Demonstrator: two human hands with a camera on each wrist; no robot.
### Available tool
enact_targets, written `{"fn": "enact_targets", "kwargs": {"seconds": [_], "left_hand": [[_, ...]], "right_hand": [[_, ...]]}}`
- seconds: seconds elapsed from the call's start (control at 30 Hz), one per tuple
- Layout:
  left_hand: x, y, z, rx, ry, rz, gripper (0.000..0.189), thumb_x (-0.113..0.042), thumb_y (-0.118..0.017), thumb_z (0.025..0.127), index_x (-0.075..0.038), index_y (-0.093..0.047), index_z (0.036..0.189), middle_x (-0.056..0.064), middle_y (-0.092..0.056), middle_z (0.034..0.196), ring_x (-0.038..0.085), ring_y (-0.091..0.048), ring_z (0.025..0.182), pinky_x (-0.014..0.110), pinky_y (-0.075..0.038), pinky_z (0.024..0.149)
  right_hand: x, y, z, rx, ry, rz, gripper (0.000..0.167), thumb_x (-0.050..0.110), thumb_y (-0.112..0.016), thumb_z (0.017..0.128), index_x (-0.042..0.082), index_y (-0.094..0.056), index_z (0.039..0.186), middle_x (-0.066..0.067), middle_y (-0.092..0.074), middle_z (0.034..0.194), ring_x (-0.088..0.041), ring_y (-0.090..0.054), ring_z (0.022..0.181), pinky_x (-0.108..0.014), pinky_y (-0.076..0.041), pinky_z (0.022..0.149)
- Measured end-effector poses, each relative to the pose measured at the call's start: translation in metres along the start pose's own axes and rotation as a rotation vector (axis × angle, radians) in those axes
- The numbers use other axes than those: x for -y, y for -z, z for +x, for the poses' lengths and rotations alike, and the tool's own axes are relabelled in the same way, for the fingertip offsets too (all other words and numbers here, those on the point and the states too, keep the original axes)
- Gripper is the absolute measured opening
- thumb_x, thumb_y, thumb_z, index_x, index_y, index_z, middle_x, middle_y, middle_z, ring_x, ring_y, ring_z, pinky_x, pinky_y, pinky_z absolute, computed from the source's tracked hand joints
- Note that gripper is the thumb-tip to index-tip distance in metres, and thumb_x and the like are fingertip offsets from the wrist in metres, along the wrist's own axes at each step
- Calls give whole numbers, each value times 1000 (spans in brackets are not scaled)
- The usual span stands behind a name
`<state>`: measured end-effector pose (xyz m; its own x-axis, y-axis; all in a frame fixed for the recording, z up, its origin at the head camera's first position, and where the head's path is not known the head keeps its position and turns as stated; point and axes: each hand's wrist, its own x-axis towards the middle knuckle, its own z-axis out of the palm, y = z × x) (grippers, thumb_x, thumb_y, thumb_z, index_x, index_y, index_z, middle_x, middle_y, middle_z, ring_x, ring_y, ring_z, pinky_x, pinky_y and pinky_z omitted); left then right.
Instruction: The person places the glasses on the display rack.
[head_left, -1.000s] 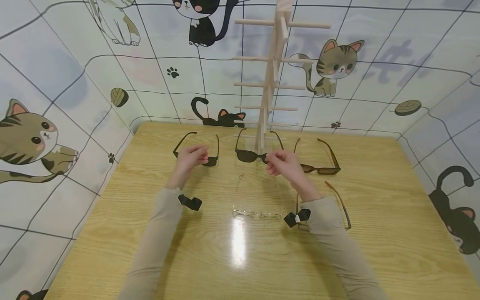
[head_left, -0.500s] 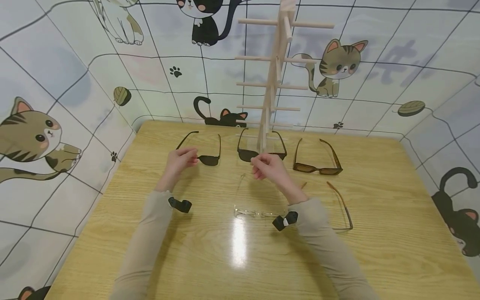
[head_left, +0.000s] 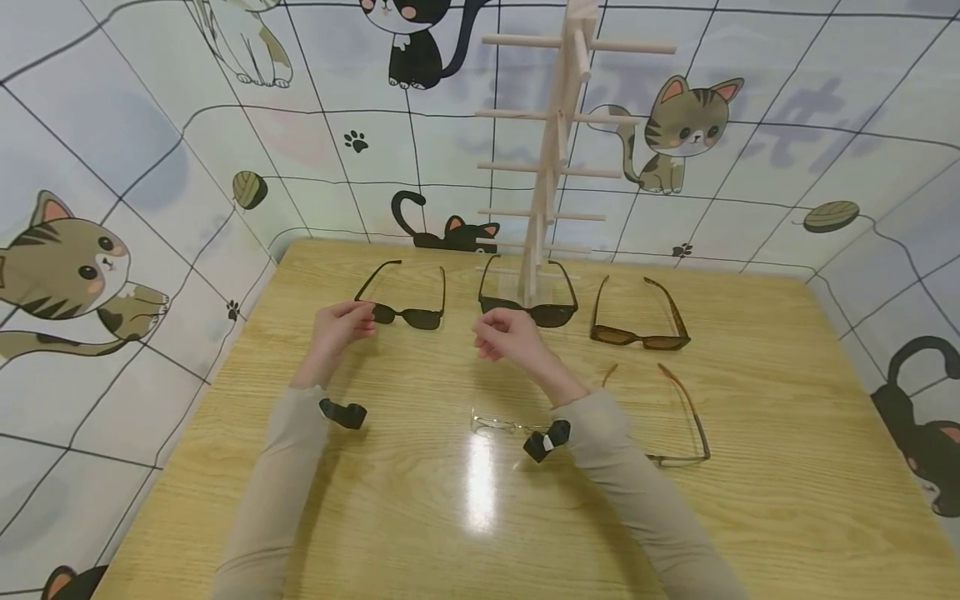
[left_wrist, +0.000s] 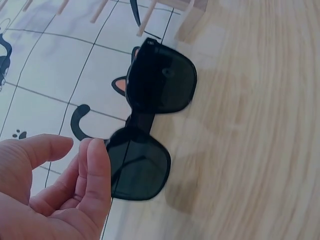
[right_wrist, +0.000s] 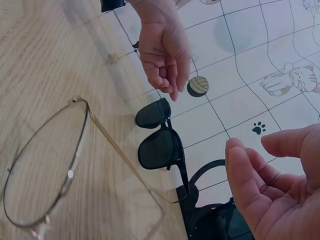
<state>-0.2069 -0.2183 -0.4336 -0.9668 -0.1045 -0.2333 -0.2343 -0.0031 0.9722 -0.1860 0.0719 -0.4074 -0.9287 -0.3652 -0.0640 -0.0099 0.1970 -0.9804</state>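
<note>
- Our left hand [head_left: 339,333] is at the left black sunglasses [head_left: 422,319], fingertips overlapping one end; we cannot tell whether they touch.
- Our right hand [head_left: 512,337], fingers bent, is just in front of the middle black sunglasses [head_left: 551,315], whose arms run back on either side of the foot of a wooden rack [head_left: 544,192].
- To the right we see brown sunglasses [head_left: 660,342], unfolded, lenses toward us.
- Nearer us lie brown-armed glasses [head_left: 680,459] and thin metal glasses [head_left: 495,424], both partly hidden by our right forearm [head_left: 637,483] and its small black camera [head_left: 547,440].
- All five pairs lie on a wood-grain table [head_left: 405,500].
- Behind it, we see a wall [head_left: 300,150] printed with cats.
</note>
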Motion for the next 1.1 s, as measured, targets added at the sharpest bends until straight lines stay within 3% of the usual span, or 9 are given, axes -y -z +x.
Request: {"fn": "enact_targets", "kwargs": {"seconds": [0.17, 0.33, 0.57, 0.83, 1.1], "left_hand": [[2, 9, 1, -45, 20, 17, 36, -12, -55, 95, 14, -52, 121, 7, -63, 86, 8, -62, 67, 21, -56, 69], [4, 17, 5, -98, 40, 17, 34, -12, -56, 95, 12, -54, 118, 2, -63, 82, 7, -62, 66, 22, -56, 71], [5, 22, 13, -154, 55, 10, 37, -14, -57, 94, 13, -53, 119, 0, -62, 81, 7, -61, 67, 23, -55, 76], [1, 19, 26, -175, 93, -14, 37, -20, -56, 95, 8, -55, 119, 2, -61, 89, 15, -62, 86, 35, -46, 97], [-4, 17, 34, -185, 151, -43, 41, -16, -53, 96, 7, -49, 129, 3, -56, 94, 13, -59, 88, 35, -43, 100]], "right_hand": [[-1, -9, 6, 33, -25, -7, 29, 11, -55, 95, -13, -57, 111, -32, -61, 98, -25, -66, 78, -48, -55, 76], [-1, -20, 12, 53, -75, -32, 34, 14, -55, 95, -9, -55, 120, -29, -60, 110, -38, -61, 99, -42, -54, 83], [-7, -31, 26, 33, -131, -83, 38, 17, -55, 96, -4, -53, 128, -19, -59, 120, -31, -58, 107, -33, -52, 86], [-14, -40, 42, 13, -192, -77, 42, 18, -54, 96, -3, -48, 132, -19, -54, 128, -33, -58, 108, -35, -50, 91], [-18, -48, 52, -20, -253, -47, 47, 24, -53, 96, 0, -46, 135, -16, -51, 133, -28, -54, 114, -35, -47, 96]]}}
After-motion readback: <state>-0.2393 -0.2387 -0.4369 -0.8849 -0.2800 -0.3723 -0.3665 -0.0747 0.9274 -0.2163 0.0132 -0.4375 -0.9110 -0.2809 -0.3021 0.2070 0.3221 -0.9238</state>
